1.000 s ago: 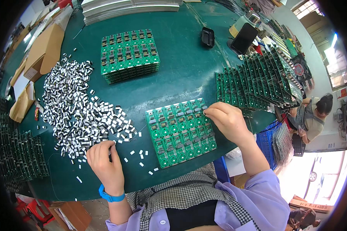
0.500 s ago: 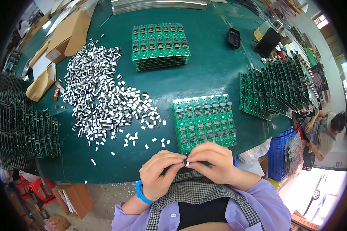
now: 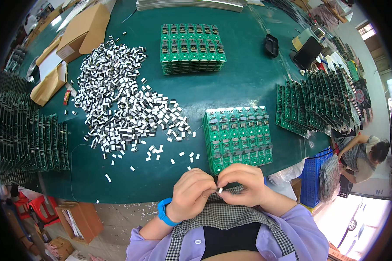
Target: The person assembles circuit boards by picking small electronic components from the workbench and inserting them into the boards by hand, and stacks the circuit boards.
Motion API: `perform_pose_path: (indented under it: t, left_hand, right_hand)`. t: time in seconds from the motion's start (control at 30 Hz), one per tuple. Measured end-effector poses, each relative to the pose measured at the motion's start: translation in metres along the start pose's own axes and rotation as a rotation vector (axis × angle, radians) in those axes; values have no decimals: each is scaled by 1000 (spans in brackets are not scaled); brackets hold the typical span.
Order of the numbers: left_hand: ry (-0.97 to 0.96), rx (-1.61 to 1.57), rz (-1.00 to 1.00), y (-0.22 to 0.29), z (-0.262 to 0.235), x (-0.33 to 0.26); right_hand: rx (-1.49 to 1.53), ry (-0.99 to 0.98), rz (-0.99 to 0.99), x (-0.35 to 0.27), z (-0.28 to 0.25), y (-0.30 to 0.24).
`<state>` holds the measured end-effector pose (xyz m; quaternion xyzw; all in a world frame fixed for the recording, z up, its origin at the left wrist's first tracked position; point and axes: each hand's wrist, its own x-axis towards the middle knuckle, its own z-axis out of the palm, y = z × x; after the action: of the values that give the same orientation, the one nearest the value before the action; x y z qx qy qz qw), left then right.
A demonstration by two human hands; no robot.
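A small block with a white face and a dark side (image 3: 220, 190) is pinched between the fingertips of my two hands, just off the table's near edge. My left hand (image 3: 189, 195), with a blue band at its wrist, is closed, its thumb and forefinger at the block's left end. From the other side the thumb and forefinger of my right hand (image 3: 246, 185) grip it. Fingers hide part of the block. Right beyond my hands lies a stack of green circuit boards (image 3: 237, 135) carrying rows of components. A big heap of similar white-faced blocks (image 3: 117, 100) spreads to the left.
Another circuit board stack (image 3: 194, 50) stands farther back. Boards standing on edge line the left (image 3: 48, 143) and right (image 3: 313, 102). An open cardboard box (image 3: 85, 30) is at the far left. A black tray (image 3: 271, 45) lies back right; another person (image 3: 363, 156) sits at right.
The view has shifted slightly, so the table's things appear farther right. My hands have come a little nearer to me and away from the board stack, still pinching the block.
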<state>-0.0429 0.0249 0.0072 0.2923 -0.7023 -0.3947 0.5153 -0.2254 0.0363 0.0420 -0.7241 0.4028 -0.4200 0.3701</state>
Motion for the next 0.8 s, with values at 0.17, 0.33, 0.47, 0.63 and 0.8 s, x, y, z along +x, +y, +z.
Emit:
perform_pose_path:
  t: [0.17, 0.33, 0.47, 0.63, 0.8]
  left_hand:
    - [-47, -111, -104, 2, -3, -2]
    - [-35, 21, -136, 10, 0, 1]
    - [-6, 106, -18, 9, 1, -1]
    - [66, 181, 17, 7, 0, -1]
    - [-38, 116, -6, 7, -11, 6]
  right_hand:
    - [-37, -48, -38, -3, -6, 3]
    - [-241, 28, -113, -10, -3, -3]
    - [-296, 96, -113, -11, 2, -5]
    - [-313, 121, -103, -7, 6, -6]
    - [-136, 28, 77, 5, 0, -12]
